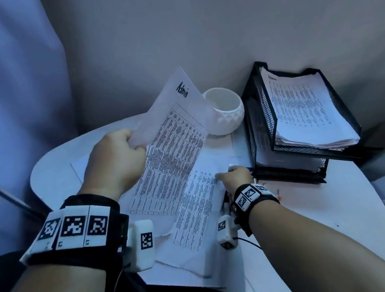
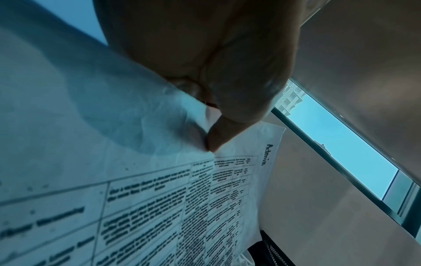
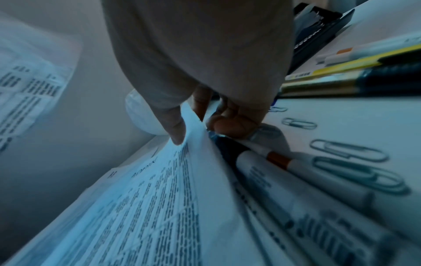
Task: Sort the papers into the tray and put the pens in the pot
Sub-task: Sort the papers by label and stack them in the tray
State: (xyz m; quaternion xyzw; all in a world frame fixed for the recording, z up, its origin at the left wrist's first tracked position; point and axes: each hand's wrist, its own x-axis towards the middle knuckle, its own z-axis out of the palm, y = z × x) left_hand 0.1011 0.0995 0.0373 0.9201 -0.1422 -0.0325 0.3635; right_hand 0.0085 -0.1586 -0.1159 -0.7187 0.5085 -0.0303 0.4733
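My left hand [image 1: 134, 143] grips a printed sheet headed "Admin" [image 1: 174, 148] by its left edge and holds it tilted above the table; in the left wrist view the thumb and fingers [image 2: 216, 138] pinch that sheet [image 2: 159, 198]. My right hand [image 1: 224, 175] pinches the far edge of a second printed sheet [image 1: 195, 209] lying on the paper pile, thumb [image 3: 176, 131] on top. Pens [image 3: 268, 172] lie under that sheet's raised edge. The white pot [image 1: 227, 111] stands behind, beside the black mesh tray [image 1: 262, 111] stacked with papers [image 1: 305, 110].
Several paper clips [image 3: 348, 151] lie on the table right of the pens. Yellow pencils and a marker [image 3: 341, 66] lie farther right, near the tray's base. More loose papers [image 1: 179, 269] cover the white table [image 1: 321, 221] toward me. A wall backs the table.
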